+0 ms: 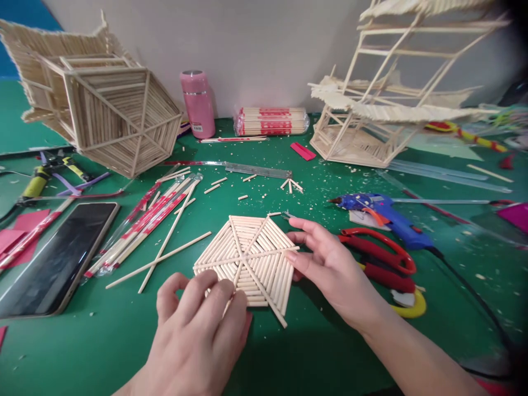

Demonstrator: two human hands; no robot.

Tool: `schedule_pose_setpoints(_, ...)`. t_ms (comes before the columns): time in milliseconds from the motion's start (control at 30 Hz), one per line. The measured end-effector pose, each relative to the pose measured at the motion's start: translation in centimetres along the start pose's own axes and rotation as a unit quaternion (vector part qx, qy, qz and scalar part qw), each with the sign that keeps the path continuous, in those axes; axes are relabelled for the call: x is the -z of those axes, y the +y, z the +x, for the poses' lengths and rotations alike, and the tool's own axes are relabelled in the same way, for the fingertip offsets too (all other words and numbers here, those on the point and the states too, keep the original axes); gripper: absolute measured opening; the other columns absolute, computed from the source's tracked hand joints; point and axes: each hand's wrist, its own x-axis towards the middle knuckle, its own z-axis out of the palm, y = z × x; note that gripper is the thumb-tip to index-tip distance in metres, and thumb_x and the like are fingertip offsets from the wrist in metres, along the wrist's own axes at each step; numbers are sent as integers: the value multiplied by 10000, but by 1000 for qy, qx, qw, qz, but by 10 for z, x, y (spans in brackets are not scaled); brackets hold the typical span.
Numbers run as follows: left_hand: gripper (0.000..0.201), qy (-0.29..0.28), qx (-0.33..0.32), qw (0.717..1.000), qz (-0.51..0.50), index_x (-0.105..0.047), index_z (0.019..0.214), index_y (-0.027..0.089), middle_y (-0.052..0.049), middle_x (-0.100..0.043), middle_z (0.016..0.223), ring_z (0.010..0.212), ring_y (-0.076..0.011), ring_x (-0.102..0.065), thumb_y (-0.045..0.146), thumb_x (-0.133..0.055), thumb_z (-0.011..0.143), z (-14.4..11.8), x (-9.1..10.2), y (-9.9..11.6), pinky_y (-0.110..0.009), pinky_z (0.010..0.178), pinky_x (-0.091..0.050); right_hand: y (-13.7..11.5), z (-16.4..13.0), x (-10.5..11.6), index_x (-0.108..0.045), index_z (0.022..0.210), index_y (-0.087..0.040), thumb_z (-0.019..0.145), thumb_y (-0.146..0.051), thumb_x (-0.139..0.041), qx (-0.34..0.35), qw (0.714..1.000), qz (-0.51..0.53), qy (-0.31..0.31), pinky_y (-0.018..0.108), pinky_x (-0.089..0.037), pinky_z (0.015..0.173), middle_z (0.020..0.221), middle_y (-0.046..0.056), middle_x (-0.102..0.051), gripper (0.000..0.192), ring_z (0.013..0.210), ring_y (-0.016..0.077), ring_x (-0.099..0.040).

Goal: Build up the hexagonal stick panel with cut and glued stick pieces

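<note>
A hexagonal panel of wooden sticks, crossed by several spoke sticks, lies in front of me a little above or on the green table. My right hand grips its right corner, thumb on top and fingers beyond the edge. At the front left edge, my left hand has its fingers curled down over the panel; the fingertips are partly hidden, and they seem to pinch the edge. One spoke stick juts past the front right side. Two loose chopsticks lie crossed to the left of the panel.
A blue glue gun and red-handled pliers lie right. Left are a phone, wrapped chopsticks and wire cutters. Behind stand two stick structures, a pink flask and a chopstick pack.
</note>
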Motion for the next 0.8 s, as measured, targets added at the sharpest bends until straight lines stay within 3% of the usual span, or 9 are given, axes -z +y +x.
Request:
schedule_pose_setpoints(233,202,17,-58,998,8,-612,776,175,-22,-655,752,866,-226,-546,53,-453,804,2,-4,9,-402,741,-289,1,-1,1,-395,1173,-241,739,-365,-638,-4,1000,23,-15,265,-514,532,1026,34,-497,513,582,77,-530)
schedule_pose_setpoints(533,103,16,-73,997,17,-607,865,148,-38,-649,769,849,-239,-546,129,-515,823,2,-6,4,-394,707,-318,0,0,1,-401,1162,-235,737,-339,-643,-9,999,34,-14,245,-494,525,1016,27,-498,500,587,74,-527)
schedule_pose_setpoints(700,230,40,30,998,-41,-562,966,149,-67,-597,895,836,-221,-561,257,-617,771,2,6,-9,-384,717,-415,-2,0,3,-416,1172,-235,723,-331,-659,-22,998,60,0,252,-496,558,1047,43,-526,519,690,114,-557)
schedule_pose_setpoints(800,225,56,165,978,-110,-554,1005,154,-50,-585,915,770,-161,-578,214,-587,790,-2,12,-23,-260,597,-483,-4,2,5,-444,1160,-234,709,-317,-679,-34,994,103,6,258,-506,598,1036,45,-548,514,782,145,-576)
